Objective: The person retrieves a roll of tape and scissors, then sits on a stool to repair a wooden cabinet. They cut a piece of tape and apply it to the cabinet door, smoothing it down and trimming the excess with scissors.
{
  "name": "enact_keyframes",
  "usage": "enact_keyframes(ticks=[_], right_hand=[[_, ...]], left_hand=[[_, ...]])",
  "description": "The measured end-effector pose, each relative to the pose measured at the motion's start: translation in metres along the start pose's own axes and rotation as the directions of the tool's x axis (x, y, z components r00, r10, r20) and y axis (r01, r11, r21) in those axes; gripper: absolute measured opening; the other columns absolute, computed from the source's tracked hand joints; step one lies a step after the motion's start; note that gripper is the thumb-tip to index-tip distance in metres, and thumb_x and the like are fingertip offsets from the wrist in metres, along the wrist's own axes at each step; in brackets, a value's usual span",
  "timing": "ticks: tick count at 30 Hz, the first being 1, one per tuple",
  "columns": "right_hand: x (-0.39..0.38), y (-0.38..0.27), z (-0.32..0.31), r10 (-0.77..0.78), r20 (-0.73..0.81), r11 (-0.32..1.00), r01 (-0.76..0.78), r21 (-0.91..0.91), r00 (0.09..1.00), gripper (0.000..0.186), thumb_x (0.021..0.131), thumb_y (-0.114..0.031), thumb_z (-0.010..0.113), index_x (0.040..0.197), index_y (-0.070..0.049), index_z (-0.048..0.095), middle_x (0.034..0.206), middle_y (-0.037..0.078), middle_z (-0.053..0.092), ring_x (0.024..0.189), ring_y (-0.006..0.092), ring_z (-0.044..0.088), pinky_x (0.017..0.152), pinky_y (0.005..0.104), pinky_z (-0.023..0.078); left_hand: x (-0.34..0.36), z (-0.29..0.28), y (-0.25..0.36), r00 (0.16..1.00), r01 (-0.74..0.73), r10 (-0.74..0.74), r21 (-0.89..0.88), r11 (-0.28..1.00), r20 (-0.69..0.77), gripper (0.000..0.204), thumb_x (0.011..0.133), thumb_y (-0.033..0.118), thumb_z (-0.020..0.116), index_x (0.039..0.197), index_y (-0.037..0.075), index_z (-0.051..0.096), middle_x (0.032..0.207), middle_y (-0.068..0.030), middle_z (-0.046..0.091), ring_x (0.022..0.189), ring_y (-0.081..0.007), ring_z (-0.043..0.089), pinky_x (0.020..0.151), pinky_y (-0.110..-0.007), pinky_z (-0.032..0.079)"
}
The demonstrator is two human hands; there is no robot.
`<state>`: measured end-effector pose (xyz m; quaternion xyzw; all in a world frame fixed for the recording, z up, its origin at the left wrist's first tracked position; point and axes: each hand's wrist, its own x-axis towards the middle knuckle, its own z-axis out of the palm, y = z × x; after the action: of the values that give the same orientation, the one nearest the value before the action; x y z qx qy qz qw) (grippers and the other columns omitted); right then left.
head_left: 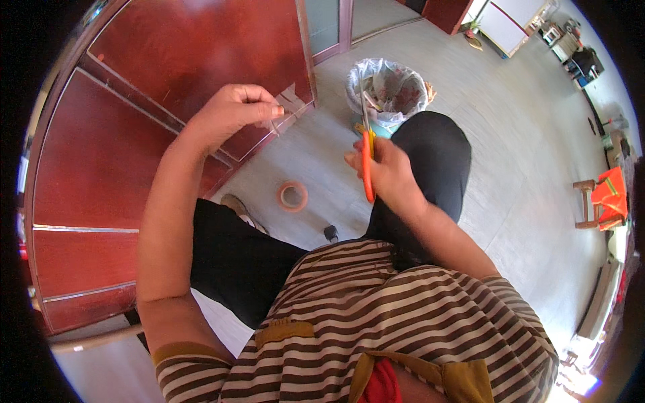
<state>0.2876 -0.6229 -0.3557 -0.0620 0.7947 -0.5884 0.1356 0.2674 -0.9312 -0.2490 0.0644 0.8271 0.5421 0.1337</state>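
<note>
My left hand point(232, 114) is raised beside the red wooden door panel point(168, 54), pinching a small, thin clear strip point(275, 127), likely tape, between finger and thumb. Pale translucent strips appear on the panel's lower corner behind it. My right hand point(390, 168) grips scissors point(367, 164) with orange and yellow handles, their blades pointing up toward the lined bin, above my bent right knee. A roll of tape point(285, 205) lies on the floor between my legs.
A bin with a plastic liner point(403, 91) stands ahead. To the right are a wooden stool with orange cloth point(605, 201) and clutter along the wall. A white cabinet point(510, 23) and a plant point(474, 30) are at the back. A small dark object point(330, 233) is below my body.
</note>
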Motion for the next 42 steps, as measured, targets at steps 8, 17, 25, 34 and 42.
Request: enact_keyframes(ticks=[8,17,25,34,42], right_hand=[[0.097,-0.010,0.086,0.068,0.126,0.660,0.050,-0.750,0.990,0.055,0.082,-0.049,0.080,0.109,-0.001,0.077,0.104,0.021,0.076,0.099,0.0344,0.075,0.085,0.0460,0.059],[0.141,0.152,0.120,0.360,0.183,0.392,0.030,-0.920,0.915,0.038,0.094,-0.038,0.069,0.116,-0.008,0.079,0.121,0.018,0.076,0.112,0.0375,0.074,0.094,0.0476,0.060],[0.190,0.293,0.129,0.488,-0.057,0.417,-0.289,-0.862,0.871,0.039,0.079,-0.034,0.087,0.106,-0.006,0.082,0.115,0.017,0.078,0.111,0.0357,0.075,0.094,0.0449,0.060],[0.207,0.298,0.167,0.523,0.228,0.412,-0.010,-0.911,0.821,0.033,0.095,-0.026,0.066,0.119,-0.008,0.078,0.127,0.022,0.073,0.122,0.0372,0.070,0.100,0.0485,0.058],[0.261,0.196,0.191,0.087,0.149,0.865,-0.001,-0.501,0.985,0.027,0.087,-0.024,0.074,0.107,-0.006,0.078,0.101,0.021,0.078,0.096,0.0404,0.076,0.083,0.0472,0.059]], left_hand=[[-0.031,-0.039,-0.044,0.978,0.033,-0.039,-0.036,0.999,-0.203,0.026,0.095,0.033,0.077,0.098,0.007,0.075,0.089,0.0013,0.070,0.083,-0.0090,0.062,0.082,-0.027,0.050],[-0.067,-0.052,-0.046,0.962,-0.005,0.002,-0.012,1.000,-0.274,0.025,0.095,0.033,0.077,0.096,0.008,0.075,0.089,0.0034,0.069,0.086,-0.0079,0.061,0.081,-0.027,0.048],[-0.042,-0.047,-0.032,0.968,-0.044,0.024,-0.077,0.996,-0.252,0.020,0.094,0.023,0.080,0.094,0.004,0.076,0.089,0.0017,0.070,0.084,-0.0060,0.061,0.076,-0.025,0.048],[0.007,-0.052,-0.028,0.980,-0.026,-0.002,-0.135,0.991,-0.201,0.017,0.093,0.019,0.080,0.094,0.002,0.077,0.090,0.0010,0.069,0.083,-0.0062,0.062,0.075,-0.024,0.049],[0.020,-0.071,-0.039,0.961,0.161,-0.193,-0.166,0.973,-0.197,0.021,0.094,0.028,0.079,0.091,0.007,0.076,0.086,0.0017,0.069,0.083,-0.0067,0.061,0.077,-0.027,0.049]])
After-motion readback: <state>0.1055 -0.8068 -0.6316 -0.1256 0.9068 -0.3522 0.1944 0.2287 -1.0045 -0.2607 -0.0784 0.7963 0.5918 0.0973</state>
